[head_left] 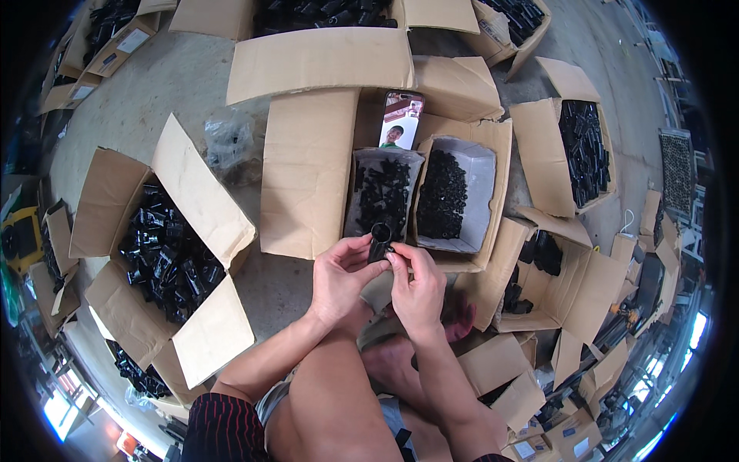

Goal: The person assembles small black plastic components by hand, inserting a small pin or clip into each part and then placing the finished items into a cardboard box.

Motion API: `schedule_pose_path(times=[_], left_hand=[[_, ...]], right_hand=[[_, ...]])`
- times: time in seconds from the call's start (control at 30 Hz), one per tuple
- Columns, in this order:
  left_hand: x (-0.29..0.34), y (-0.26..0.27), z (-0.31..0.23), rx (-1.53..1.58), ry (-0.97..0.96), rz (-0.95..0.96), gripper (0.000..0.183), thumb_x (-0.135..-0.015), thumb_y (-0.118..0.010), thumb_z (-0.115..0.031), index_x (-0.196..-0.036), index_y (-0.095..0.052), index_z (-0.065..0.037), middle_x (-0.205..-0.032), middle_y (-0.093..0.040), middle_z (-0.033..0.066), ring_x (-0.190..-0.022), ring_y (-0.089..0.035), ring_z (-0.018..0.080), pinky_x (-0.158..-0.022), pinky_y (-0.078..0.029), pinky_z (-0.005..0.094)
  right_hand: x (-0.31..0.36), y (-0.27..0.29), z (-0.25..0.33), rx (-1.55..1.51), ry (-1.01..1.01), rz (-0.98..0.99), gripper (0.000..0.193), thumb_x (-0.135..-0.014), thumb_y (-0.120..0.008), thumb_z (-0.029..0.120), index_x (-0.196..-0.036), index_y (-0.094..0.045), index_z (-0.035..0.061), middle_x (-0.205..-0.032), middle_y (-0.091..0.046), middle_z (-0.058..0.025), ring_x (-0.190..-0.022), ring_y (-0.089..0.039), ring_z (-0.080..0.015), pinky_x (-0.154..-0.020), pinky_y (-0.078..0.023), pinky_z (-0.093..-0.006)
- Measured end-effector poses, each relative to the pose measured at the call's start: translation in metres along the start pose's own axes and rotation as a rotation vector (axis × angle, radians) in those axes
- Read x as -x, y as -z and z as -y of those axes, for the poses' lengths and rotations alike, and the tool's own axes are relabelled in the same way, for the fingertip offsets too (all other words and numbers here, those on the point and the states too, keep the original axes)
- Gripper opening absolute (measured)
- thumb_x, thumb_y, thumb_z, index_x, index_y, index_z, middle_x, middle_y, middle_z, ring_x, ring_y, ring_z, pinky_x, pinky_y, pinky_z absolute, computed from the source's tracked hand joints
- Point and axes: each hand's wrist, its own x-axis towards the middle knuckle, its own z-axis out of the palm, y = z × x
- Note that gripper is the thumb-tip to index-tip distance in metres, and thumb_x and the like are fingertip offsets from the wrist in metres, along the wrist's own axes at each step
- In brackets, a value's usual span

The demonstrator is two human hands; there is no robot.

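Between my two hands is a black cylindrical plastic part (379, 250) with a round open end facing up. My left hand (339, 275) is closed round its left side, thumb and fingers pinching it. My right hand (416, 286) pinches at the part's right side with thumb and forefinger; whether a smaller piece sits between those fingertips I cannot make out. Just beyond the hands stand two grey-lined trays: the left tray (417, 165) holds small black pieces (382, 189), the right tray (481, 196) holds finer black pieces (443, 192).
A phone (401, 122) leans behind the trays, its screen lit. Open cardboard boxes surround me: a left box (204, 192) full of glossy black parts (165, 254), a far box (319, 61), a right box (543, 154), and a near-right box (570, 289). A clear plastic bag (229, 138) lies on the floor.
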Motion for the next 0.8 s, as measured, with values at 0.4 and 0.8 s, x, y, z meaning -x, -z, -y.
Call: schedule_pose_path(times=[0.4, 0.8], left_hand=[[-0.0009, 0.0005, -0.0014, 0.026, 0.015, 0.008, 0.041, -0.081, -0.081, 0.006, -0.119, -0.065, 0.003, -0.110, -0.072, 0.0105, -0.102, -0.069, 0.0139, -0.095, -0.057, 0.0294], [-0.0014, 0.0006, -0.0013, 0.049, 0.031, -0.008, 0.041, -0.078, -0.084, 0.005, -0.115, -0.067, 0.001, -0.108, -0.069, 0.0037, -0.097, -0.062, 0.0082, -0.091, -0.057, 0.0260]], right_hand=[[-0.0022, -0.0006, 0.0038, 0.053, 0.047, -0.039, 0.012, -0.092, -0.070, 0.006, -0.103, -0.071, 0.0018, -0.091, -0.071, -0.0142, -0.078, -0.070, -0.0289, -0.068, -0.055, -0.0381], [-0.0051, -0.0008, 0.0028, -0.028, 0.087, -0.099, 0.013, -0.092, -0.071, 0.003, -0.105, -0.073, 0.0004, -0.094, -0.073, -0.0138, -0.076, -0.071, -0.0242, -0.063, -0.056, -0.0337]])
